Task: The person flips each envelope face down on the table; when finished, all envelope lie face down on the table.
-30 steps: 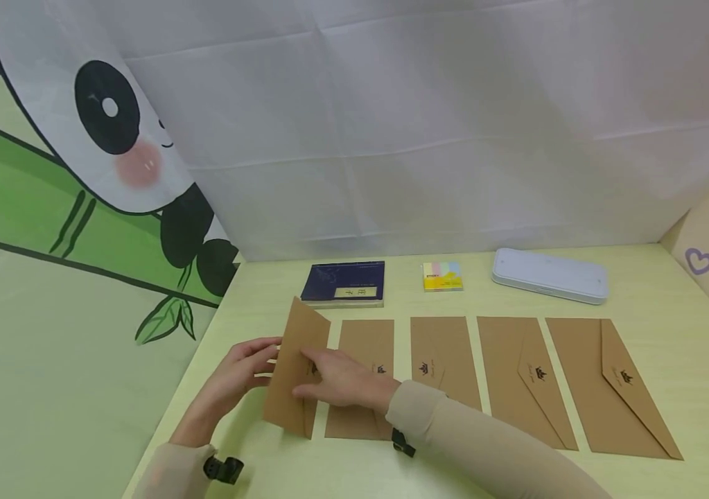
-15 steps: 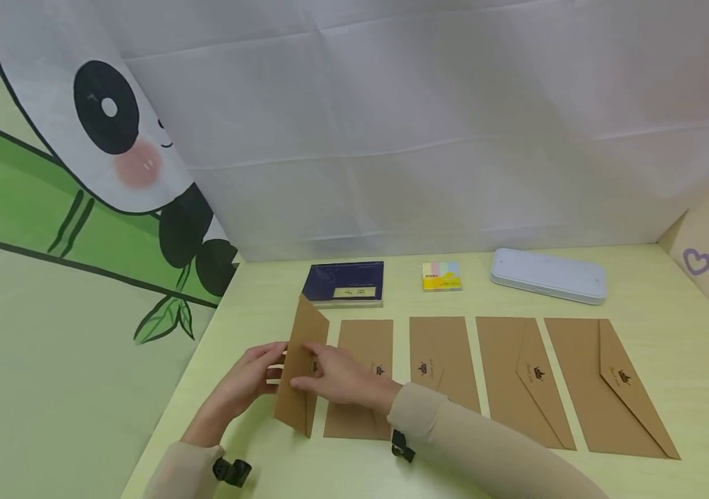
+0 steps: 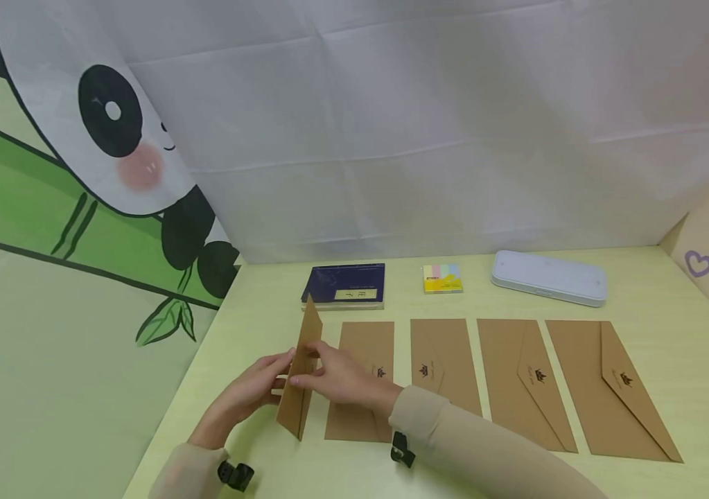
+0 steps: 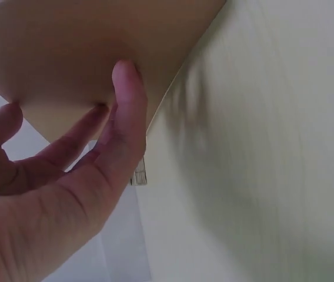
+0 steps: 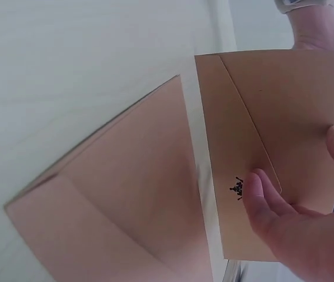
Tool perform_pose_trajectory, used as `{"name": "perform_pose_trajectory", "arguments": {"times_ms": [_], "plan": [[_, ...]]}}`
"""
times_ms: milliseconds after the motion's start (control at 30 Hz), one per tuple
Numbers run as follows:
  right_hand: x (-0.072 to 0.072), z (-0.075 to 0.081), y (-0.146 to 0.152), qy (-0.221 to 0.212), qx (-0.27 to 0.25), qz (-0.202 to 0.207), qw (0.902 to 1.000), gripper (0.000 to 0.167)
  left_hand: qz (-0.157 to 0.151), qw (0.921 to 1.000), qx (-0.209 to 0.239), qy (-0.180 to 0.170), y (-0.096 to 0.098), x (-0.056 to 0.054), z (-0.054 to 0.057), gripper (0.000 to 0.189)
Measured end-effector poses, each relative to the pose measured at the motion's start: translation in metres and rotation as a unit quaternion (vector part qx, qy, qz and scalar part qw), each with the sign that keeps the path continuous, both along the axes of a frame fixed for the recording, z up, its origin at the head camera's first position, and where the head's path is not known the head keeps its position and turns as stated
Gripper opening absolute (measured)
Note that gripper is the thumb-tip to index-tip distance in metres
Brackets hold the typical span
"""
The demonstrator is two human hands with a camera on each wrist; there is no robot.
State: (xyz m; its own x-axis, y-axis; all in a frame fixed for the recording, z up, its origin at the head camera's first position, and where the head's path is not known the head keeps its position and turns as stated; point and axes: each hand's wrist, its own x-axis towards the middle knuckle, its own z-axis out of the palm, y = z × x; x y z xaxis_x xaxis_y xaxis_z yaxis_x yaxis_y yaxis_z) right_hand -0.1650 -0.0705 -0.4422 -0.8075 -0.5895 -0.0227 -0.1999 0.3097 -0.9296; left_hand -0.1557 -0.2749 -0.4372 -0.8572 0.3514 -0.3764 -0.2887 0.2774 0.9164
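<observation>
A brown envelope point(image 3: 300, 378) stands on its long edge on the pale table point(image 3: 254, 298), left of the row. My left hand point(image 3: 253, 394) presses straight fingers point(image 4: 126, 111) against the envelope's plain back point(image 4: 96, 47). From the other side, the fingertips point(image 5: 255, 191) of my right hand point(image 3: 337, 378) rest on the flap face point(image 5: 273, 117) by its small crown mark. The envelope is held up between the two hands. Beside it lies a flat envelope point(image 3: 363, 378), which shows in the right wrist view as a pinkish brown envelope point(image 5: 126, 200).
Three more brown envelopes point(image 3: 441, 360) point(image 3: 522, 378) point(image 3: 610, 388) lie flat in a row to the right. Behind them are a dark blue notebook point(image 3: 344, 284), a sticky note pad point(image 3: 442, 277) and a pale pencil case point(image 3: 549, 277). A white sheet hangs behind.
The envelope has swung up from a leftward lean to nearly upright on its edge. Both hands moved slightly right with it.
</observation>
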Motion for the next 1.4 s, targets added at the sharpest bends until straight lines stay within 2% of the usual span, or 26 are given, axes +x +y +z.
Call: {"name": "perform_pose_trajectory", "arguments": {"times_ms": [167, 367, 567, 800, 1000, 1133, 1267, 1400], "plan": [[0.002, 0.004, -0.001, -0.023, -0.018, -0.001, 0.9996, 0.069, 0.007, 0.9995, -0.031, -0.002, -0.001, 0.0, -0.004, 0.076], [0.002, 0.007, -0.004, -0.05, -0.069, -0.01, 0.9963, 0.065, 0.01, 0.9986, -0.051, -0.004, -0.004, -0.002, -0.009, 0.079], [0.002, 0.009, -0.004, -0.05, -0.093, -0.004, 0.9945, 0.055, 0.008, 0.998, -0.062, 0.01, -0.006, -0.004, -0.01, 0.079], [-0.001, 0.005, -0.004, -0.062, -0.138, 0.005, 0.9884, 0.041, 0.044, 0.9957, -0.081, 0.013, -0.003, -0.005, -0.008, 0.075], [0.0, 0.004, -0.002, -0.066, -0.141, -0.028, 0.9874, 0.054, 0.079, 0.9889, -0.12, 0.039, -0.003, -0.005, -0.009, 0.065], [0.0, 0.003, -0.001, -0.064, -0.148, -0.073, 0.9842, 0.06, 0.1, 0.9842, -0.14, 0.043, -0.005, -0.006, -0.011, 0.062], [0.001, 0.003, -0.001, -0.047, -0.143, -0.116, 0.9819, 0.063, 0.119, 0.98, -0.149, 0.055, -0.008, -0.007, -0.015, 0.063], [0.002, 0.003, 0.001, -0.018, -0.116, -0.136, 0.9837, 0.061, 0.139, 0.9737, -0.164, 0.073, -0.01, -0.007, -0.013, 0.062]]}}
